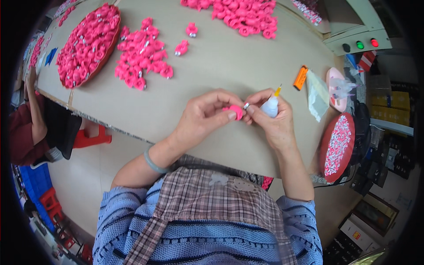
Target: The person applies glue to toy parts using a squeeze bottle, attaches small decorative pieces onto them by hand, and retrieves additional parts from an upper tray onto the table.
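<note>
Between the thumb and fingers of my left hand (201, 115) is a small pink plastic figure (238, 112). My right hand (278, 126) is closed, with a white squeeze bottle (270, 107) tucked in it, the yellow nozzle (278, 90) pointing up and away. Its thumb and forefinger also pinch a tiny white-and-dark piece (246, 106) right beside the pink figure; whether the two touch I cannot tell. Beyond my hands, a loose cluster of similar pink figures (143, 53) lies on the table, and two single ones (181, 47) lie apart from it.
A red oval tray (115, 46) heaped with pink figures stands far left, near another pile (247, 17) at the back. To the right are an orange box (300, 78), a pale packet (317, 95), a pink dish (335, 102) and a red tray (326, 152) of tiny pieces. Another person's arm (36, 106) reaches in at left.
</note>
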Available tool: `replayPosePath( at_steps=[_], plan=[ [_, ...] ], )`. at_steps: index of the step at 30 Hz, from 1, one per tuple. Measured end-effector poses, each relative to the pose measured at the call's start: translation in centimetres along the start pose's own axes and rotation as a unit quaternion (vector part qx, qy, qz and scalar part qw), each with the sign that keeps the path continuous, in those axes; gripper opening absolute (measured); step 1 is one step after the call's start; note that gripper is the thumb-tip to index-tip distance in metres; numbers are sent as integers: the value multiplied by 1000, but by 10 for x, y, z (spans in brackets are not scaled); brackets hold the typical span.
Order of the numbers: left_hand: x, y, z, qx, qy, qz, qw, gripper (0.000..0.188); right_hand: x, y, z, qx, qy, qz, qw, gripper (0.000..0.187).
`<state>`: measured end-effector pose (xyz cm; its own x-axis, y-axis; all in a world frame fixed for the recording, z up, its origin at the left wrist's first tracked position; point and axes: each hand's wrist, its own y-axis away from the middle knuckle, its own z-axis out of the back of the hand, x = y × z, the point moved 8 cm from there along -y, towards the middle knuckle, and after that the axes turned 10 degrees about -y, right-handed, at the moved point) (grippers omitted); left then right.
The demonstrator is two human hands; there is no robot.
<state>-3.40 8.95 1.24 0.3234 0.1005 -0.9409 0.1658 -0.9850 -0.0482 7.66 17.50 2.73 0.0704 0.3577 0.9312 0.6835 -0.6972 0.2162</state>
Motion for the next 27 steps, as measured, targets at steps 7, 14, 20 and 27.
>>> replayPosePath(
  at_steps=[7, 14, 20, 27],
  plan=[
    [13, 1, 7, -22, 77, 73, 994, 20, 3, 5, -2, 30, 49, 58, 997, 16],
    [15, 3, 9, -27, 78, 93, 992, 20, 13, 9, -6, 33, 52, 91, 994, 17],
    [18, 3, 8, -42, 70, 104, 991, 19, 24, 10, -16, 36, 202, 196, 959, 20],
    [19, 2, 7, -52, 59, 110, 991, 19, 25, 13, -21, 39, 277, 250, 927, 22]
  ],
)
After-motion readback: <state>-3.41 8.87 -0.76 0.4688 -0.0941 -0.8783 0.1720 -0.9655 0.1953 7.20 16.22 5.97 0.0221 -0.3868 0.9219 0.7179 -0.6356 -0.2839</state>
